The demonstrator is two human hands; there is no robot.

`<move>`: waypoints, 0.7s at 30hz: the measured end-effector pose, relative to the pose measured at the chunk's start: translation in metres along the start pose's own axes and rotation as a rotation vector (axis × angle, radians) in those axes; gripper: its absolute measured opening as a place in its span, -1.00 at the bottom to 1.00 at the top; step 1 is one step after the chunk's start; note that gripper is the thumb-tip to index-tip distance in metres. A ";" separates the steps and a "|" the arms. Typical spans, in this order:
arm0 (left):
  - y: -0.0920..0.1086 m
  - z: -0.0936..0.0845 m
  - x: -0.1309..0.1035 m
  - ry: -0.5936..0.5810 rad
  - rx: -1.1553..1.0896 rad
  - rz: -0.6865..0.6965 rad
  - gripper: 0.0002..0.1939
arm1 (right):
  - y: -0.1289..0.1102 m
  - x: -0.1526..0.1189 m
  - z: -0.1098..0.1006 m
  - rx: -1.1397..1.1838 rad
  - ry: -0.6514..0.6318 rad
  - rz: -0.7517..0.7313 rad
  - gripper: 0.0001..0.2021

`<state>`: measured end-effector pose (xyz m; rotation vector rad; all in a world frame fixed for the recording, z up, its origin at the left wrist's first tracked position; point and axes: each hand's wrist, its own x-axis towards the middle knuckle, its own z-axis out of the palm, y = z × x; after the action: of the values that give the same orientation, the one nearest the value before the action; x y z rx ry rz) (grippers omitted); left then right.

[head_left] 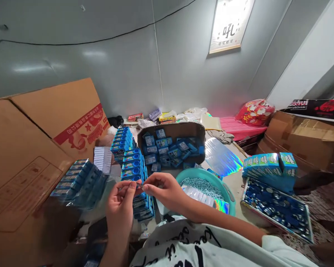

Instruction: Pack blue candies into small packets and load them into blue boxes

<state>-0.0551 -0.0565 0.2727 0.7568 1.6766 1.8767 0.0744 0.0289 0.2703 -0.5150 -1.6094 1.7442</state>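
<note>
In front of my body, my left hand [121, 202] and my right hand [167, 191] meet with fingertips pinched together. Something small and thin sits between them, too small and too covered by the fingers to name. Just behind the hands rise stacks of blue printed boxes [132, 164]. To the right of my right hand stands a teal basin [231, 196] filled with small pale blue pellets [203, 183]. A strip of white pieces [197, 195] and a shiny iridescent sheet [221, 206] lie in the basin on top of the pellets.
An open carton [171, 128] with many loose blue boxes stands behind. At right, a shallow tray [308, 222] holds small round blue-and-silver pieces, with blue boxes [267, 165] behind it. A big cardboard box [30, 155] fills the left; wrapped blue packs [78, 183] sit beside it.
</note>
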 end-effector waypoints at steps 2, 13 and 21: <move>-0.001 -0.004 0.000 -0.008 0.007 -0.008 -0.69 | 0.002 0.002 0.001 -0.004 -0.001 -0.012 -0.65; -0.008 -0.021 0.000 0.175 0.641 0.334 -0.67 | 0.034 0.027 -0.003 -0.006 -0.121 0.055 -0.66; -0.024 -0.026 0.008 0.127 0.747 0.362 -0.68 | 0.052 0.046 -0.012 0.001 -0.267 0.148 -0.62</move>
<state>-0.0790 -0.0667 0.2474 1.3194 2.4980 1.5002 0.0402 0.0712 0.2253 -0.4240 -1.7917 1.9924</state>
